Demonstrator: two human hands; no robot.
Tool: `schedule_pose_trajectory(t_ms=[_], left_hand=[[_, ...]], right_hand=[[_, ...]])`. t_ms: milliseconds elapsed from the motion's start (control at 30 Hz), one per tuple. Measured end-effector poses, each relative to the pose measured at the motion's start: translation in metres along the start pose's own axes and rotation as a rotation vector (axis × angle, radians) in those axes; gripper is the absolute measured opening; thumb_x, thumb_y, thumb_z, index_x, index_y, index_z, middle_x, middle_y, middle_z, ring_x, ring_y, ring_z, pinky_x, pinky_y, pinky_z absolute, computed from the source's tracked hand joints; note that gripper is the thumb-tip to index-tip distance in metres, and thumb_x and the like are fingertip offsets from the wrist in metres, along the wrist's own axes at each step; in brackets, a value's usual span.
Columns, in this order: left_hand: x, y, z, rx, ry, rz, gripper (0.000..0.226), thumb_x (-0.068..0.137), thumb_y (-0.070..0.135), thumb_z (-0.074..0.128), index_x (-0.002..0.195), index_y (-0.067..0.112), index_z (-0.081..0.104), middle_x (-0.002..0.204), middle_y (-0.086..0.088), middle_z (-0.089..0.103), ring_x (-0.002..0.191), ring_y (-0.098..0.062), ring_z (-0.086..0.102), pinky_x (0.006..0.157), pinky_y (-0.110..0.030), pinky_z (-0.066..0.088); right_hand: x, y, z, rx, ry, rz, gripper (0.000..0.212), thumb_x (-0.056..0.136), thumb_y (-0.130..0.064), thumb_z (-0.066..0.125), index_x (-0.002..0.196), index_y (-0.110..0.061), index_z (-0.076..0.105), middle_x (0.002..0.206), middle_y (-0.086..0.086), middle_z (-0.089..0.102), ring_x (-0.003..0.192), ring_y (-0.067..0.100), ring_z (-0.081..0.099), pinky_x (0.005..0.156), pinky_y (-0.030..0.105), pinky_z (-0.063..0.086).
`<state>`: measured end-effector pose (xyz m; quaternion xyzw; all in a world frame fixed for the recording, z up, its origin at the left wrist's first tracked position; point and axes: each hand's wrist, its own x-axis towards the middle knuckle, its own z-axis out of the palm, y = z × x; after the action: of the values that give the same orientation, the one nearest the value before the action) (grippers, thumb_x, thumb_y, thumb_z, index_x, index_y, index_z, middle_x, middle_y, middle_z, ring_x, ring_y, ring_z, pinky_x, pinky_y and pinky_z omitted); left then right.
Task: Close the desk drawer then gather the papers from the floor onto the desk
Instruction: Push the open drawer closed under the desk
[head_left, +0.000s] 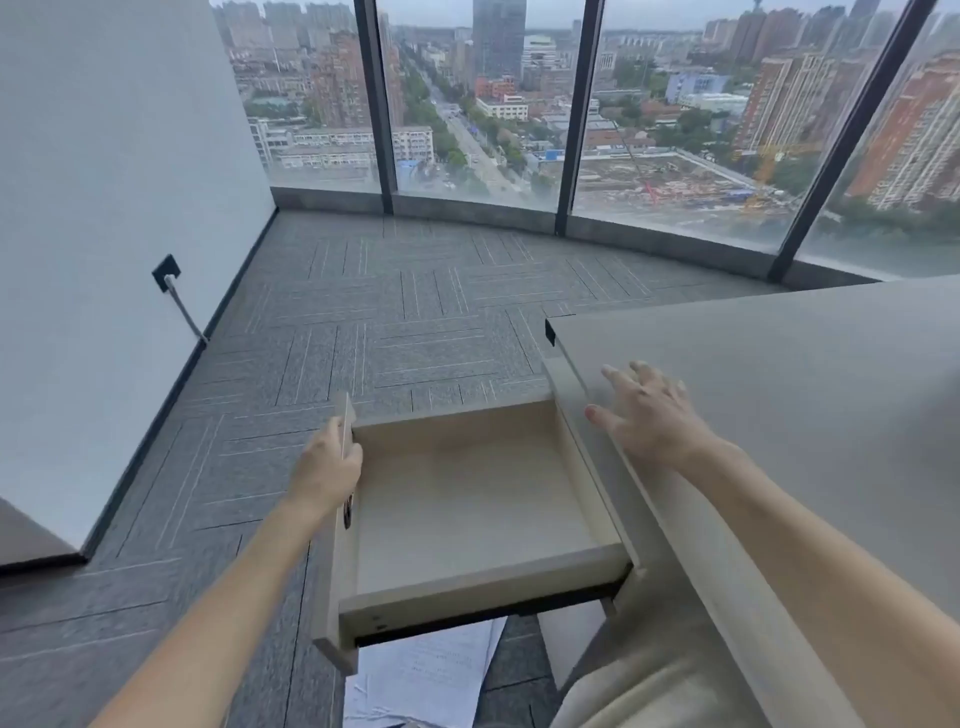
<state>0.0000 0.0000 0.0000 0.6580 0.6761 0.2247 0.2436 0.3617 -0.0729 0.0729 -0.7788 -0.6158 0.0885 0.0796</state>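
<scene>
The pale wooden desk drawer (467, 499) stands pulled out to the left of the grey desk (779, 374), and its inside is empty. My left hand (327, 467) grips the top edge of the drawer's front panel. My right hand (649, 410) rests flat on the desk's left edge with fingers spread, holding nothing. White printed papers (426, 675) lie on the carpet under the open drawer, partly hidden by it.
Grey carpet tiles (389, 312) stretch to the floor-to-ceiling windows (478, 104) at the back. A white wall (104, 208) on the left carries a black socket (166, 272) with a cable. My beige-trousered leg (649, 675) is at the bottom right.
</scene>
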Motion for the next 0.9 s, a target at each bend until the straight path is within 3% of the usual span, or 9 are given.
schedule_pose_trajectory(t_ms=[133, 233, 367, 633, 733, 900], left_hand=[[0.011, -0.029, 0.001, -0.078, 0.021, -0.176, 0.046, 0.099, 0.020, 0.038, 0.142, 0.004, 0.042, 0.144, -0.019, 0.049, 0.131, -0.036, 0.046, 0.103, -0.041, 0.036], [0.021, -0.054, 0.008, -0.381, -0.047, -0.340, 0.030, 0.099, 0.010, 0.038, 0.107, 0.003, 0.066, 0.106, -0.019, 0.064, 0.093, -0.031, 0.061, 0.081, -0.038, 0.045], [0.019, -0.064, 0.017, -0.534, -0.124, -0.392, 0.021, 0.095, 0.004, 0.048, 0.092, 0.009, 0.068, 0.079, -0.014, 0.068, 0.062, -0.025, 0.063, 0.058, -0.028, 0.056], [0.023, -0.060, 0.039, -0.645, -0.151, -0.406, 0.020, 0.096, 0.008, 0.048, 0.089, 0.011, 0.067, 0.087, -0.017, 0.067, 0.068, -0.026, 0.061, 0.066, -0.034, 0.053], [0.021, -0.049, 0.051, -0.687, -0.178, -0.376, 0.018, 0.098, 0.011, 0.048, 0.095, 0.003, 0.064, 0.093, -0.021, 0.067, 0.078, -0.030, 0.062, 0.073, -0.042, 0.055], [0.013, -0.023, 0.074, -0.792, -0.246, -0.330, 0.017, 0.099, 0.011, 0.047, 0.095, 0.003, 0.062, 0.086, -0.013, 0.068, 0.071, -0.021, 0.064, 0.051, -0.020, 0.057]], right_hand=[[0.003, 0.000, 0.015, -0.086, 0.028, 0.035, 0.072, 0.093, -0.061, 0.039, 0.156, -0.031, 0.021, 0.164, 0.016, 0.014, 0.153, 0.033, 0.006, 0.122, 0.055, 0.000], [0.005, 0.001, 0.020, -0.078, 0.086, 0.022, 0.069, 0.091, -0.059, 0.043, 0.153, -0.032, 0.029, 0.162, 0.015, 0.021, 0.152, 0.032, 0.012, 0.122, 0.055, 0.004], [0.003, -0.001, 0.018, -0.074, 0.102, 0.036, 0.066, 0.091, -0.056, 0.045, 0.152, -0.032, 0.032, 0.162, 0.015, 0.024, 0.152, 0.032, 0.014, 0.123, 0.053, 0.005], [0.004, -0.001, 0.020, -0.041, 0.139, 0.040, 0.064, 0.090, -0.053, 0.048, 0.149, -0.032, 0.037, 0.159, 0.014, 0.030, 0.151, 0.030, 0.018, 0.123, 0.052, 0.007], [0.003, -0.001, 0.021, -0.036, 0.142, 0.040, 0.064, 0.089, -0.053, 0.048, 0.149, -0.032, 0.037, 0.159, 0.014, 0.031, 0.151, 0.030, 0.019, 0.123, 0.052, 0.007], [0.002, -0.001, 0.020, -0.031, 0.153, 0.044, 0.064, 0.090, -0.053, 0.049, 0.149, -0.031, 0.038, 0.159, 0.014, 0.031, 0.151, 0.030, 0.020, 0.124, 0.052, 0.007]])
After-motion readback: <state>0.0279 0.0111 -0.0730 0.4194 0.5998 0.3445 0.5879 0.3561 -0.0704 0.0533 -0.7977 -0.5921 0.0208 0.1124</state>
